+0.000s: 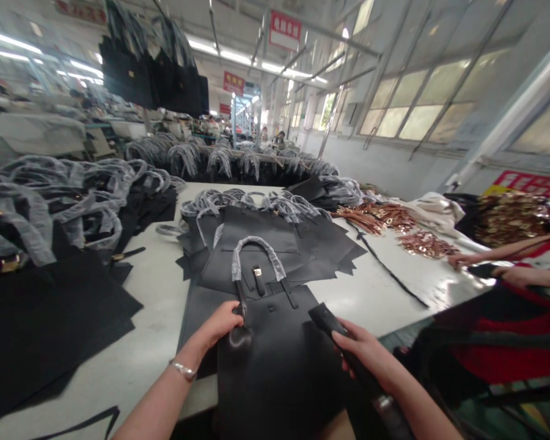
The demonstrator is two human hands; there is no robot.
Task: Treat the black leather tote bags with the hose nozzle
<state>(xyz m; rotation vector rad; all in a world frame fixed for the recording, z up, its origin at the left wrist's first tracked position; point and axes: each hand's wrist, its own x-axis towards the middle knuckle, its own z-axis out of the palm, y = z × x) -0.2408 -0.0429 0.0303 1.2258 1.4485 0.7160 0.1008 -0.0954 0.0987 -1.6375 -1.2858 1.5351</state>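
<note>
A black bag panel (279, 360) lies at the front edge of the table. Its handle (258, 244) is wrapped in clear plastic and arches away from me. My left hand (224, 321) pinches the left foot of that handle, beside a dark rounded piece. My right hand (360, 348) is wrapped round a long black strap (325, 318), whose flat end points up and left over the panel. A small black tab with a gold buckle (257, 272) sits between the handle's legs. Behind it, more black panels (261, 232) are fanned out in a stack.
Black panels with wrapped handles (64, 287) cover the left side of the white table (371, 299). Brown straps with metal pieces (385, 217) lie at the back right. A person's hands (513, 269) work at the right edge. Black bags (151, 73) hang overhead at left.
</note>
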